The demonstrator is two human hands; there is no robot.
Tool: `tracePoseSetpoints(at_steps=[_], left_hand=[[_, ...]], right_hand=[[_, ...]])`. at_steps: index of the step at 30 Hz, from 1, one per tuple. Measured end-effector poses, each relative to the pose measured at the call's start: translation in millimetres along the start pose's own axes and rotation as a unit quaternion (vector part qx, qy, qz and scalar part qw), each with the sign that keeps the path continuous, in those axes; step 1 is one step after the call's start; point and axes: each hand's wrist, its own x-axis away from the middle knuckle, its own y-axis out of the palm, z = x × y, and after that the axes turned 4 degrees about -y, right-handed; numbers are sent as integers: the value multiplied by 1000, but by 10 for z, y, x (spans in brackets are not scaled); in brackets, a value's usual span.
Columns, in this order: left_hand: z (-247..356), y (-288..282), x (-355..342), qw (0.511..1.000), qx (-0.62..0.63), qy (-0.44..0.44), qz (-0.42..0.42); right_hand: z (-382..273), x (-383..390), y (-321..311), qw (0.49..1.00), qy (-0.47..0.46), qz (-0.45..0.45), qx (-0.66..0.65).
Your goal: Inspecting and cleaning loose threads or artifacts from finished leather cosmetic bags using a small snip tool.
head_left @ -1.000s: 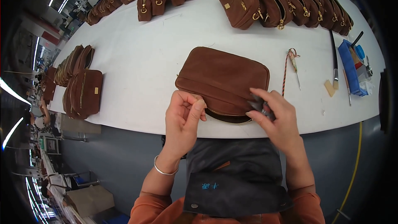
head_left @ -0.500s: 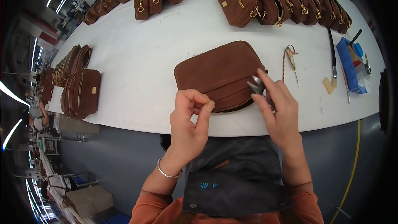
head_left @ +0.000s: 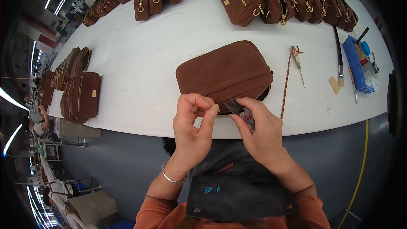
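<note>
A brown suede pouch point(head_left: 222, 73) lay flat on the white table point(head_left: 140, 89), near its front edge, its zip side facing that edge. Small metal snips point(head_left: 240, 113) pointed at the pouch's lower edge, blades slightly parted.

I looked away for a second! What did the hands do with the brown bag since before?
Both hands drew back from the brown bag toward the table's near edge. The left hand let go of the bag's rim and now pinches its fingertips together. The right hand still holds the small snips. The bag shifted slightly; the other bags and the tools stayed put.
</note>
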Motion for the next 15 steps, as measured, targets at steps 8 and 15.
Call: tracePoseSetpoints(at_steps=[8, 15], left_hand=[[-37, 25, 28, 996, -58, 64, 3], [-58, 18, 30, 994, -74, 86, 6]], right_hand=[[20, 26, 25, 1000, -11, 19, 17], [46, 15, 54, 995, -75, 38, 62]])
